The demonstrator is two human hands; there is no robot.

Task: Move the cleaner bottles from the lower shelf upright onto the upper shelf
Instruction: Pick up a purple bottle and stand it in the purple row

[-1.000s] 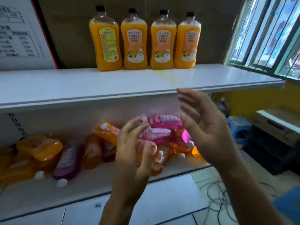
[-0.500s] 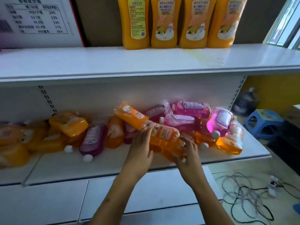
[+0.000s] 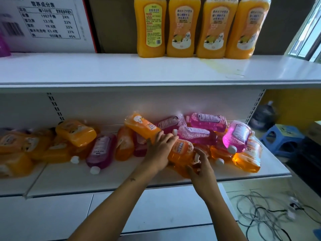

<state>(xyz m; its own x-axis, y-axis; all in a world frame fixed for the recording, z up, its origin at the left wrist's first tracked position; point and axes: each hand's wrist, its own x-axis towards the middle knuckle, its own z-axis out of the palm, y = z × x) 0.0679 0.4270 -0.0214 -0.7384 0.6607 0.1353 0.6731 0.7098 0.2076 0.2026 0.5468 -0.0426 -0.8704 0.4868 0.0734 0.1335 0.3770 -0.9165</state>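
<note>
Both hands are on one glossy, translucent orange plastic cleaner bottle (image 3: 180,151) lying mid-frame on the white lower shelf (image 3: 111,178): left hand (image 3: 160,150) curled over its labelled body, right hand (image 3: 201,168) clasping the white-capped neck end.

At the top left, a white sign (image 3: 46,23) with a printed table and a barcode stands behind the shelf, and it has a red stripe along its right edge. Beside it a brown board (image 3: 114,25) covers the wall. A small part of a purple thing (image 3: 3,47) shows at the left edge; it is too cut off to tell what it is. At the top right there is a window (image 3: 307,35). Lower on the right, a dark bag (image 3: 263,117) lies against the yellow wall (image 3: 291,101), and a blue stool (image 3: 282,139) stands near it. Grey and black cables (image 3: 264,214) lie tangled on the tiled floor (image 3: 231,186).
</note>
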